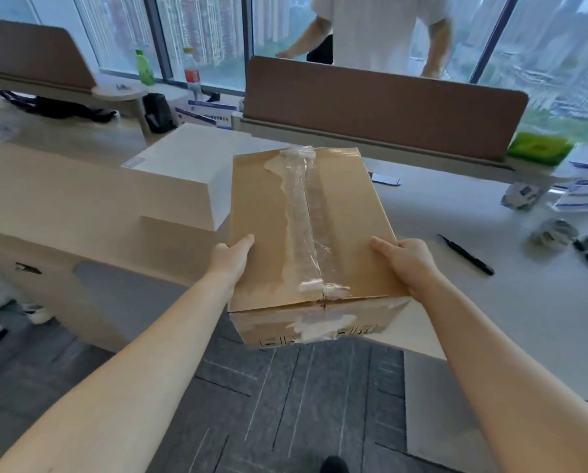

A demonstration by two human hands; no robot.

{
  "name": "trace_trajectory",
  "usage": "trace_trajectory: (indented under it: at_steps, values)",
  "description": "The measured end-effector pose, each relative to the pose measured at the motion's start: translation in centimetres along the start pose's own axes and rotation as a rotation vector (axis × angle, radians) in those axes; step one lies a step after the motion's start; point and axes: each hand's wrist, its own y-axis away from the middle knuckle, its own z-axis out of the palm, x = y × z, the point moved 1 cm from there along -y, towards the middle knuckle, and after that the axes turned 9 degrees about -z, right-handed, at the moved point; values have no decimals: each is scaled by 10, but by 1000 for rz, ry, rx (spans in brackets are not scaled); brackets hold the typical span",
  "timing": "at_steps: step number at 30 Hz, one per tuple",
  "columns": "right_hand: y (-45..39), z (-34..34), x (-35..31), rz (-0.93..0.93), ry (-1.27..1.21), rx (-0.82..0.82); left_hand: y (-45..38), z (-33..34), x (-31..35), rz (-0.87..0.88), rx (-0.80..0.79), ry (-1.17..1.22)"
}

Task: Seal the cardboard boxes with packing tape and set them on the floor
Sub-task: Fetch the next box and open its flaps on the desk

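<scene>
Left hand [231, 259] at nine o'clock and right hand [407, 262] at three grip the taped box [275, 213] (thumbs on top).

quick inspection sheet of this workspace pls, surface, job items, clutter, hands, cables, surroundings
surface: pale desk, its edge under the box's far part
job's things: brown cardboard box with clear packing tape along its top seam, held partly past the desk edge above the grey carpet floor; no tape roll seen
clutter: black pen, white box, green bottle, red-label bottle, green pad
grippers: left hand and right hand grip the box's sides, thumbs on top
cables: nothing seen
surroundings: brown desk divider, windows, a person in a white shirt beyond
</scene>
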Motion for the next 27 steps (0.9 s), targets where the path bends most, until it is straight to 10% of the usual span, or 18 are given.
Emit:
trace_trajectory:
  at_steps: [27]
  values:
    - [-212,-50,38,13,189,139,-88,170,55,-65,219,85]
